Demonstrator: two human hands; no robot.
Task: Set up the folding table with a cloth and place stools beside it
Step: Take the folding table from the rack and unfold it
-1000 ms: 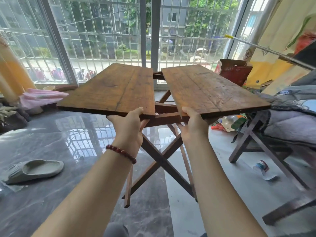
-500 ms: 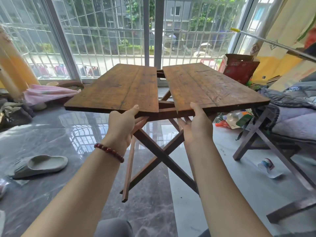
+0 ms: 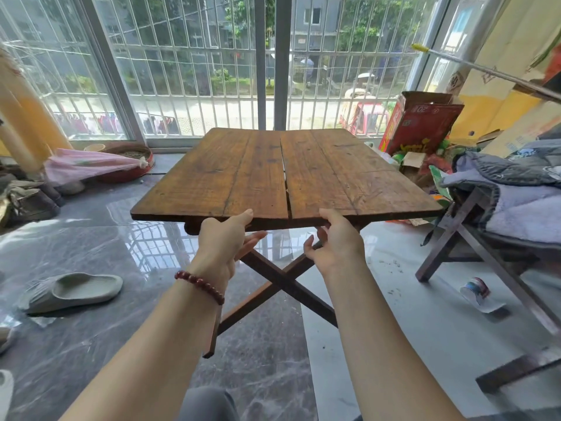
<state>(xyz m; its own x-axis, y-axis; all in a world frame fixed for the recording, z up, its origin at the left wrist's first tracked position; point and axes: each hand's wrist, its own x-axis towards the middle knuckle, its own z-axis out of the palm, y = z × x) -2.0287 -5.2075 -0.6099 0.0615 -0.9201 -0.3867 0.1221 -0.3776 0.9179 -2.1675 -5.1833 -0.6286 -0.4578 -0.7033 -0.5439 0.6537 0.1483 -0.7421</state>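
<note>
The wooden folding table (image 3: 334, 177) stands on crossed legs (image 3: 285, 284) before the window, its two brown top halves lying flat with only a thin seam between them. My left hand (image 3: 224, 238), with a red bead bracelet on the wrist, holds the near edge left of the seam, thumb on top and fingers reaching underneath. My right hand (image 3: 337, 238) grips the near edge right of the seam, thumb on top and fingers curled below. A dark wooden stool (image 3: 455, 235) stands at the right under piled grey and white fabric (image 3: 516, 202).
A grey slipper (image 3: 73, 290) lies on the glossy floor at left. Pink fabric (image 3: 91, 165) and a red round tray (image 3: 133, 165) sit by the window. A red carton (image 3: 422, 123) and clutter fill the right corner. A crushed cup (image 3: 476, 293) lies near the stool.
The two top halves have swung from a wide, tilted gap to lying flat and nearly joined. Both hands came closer together on the near edge, and the table has sunk lower.
</note>
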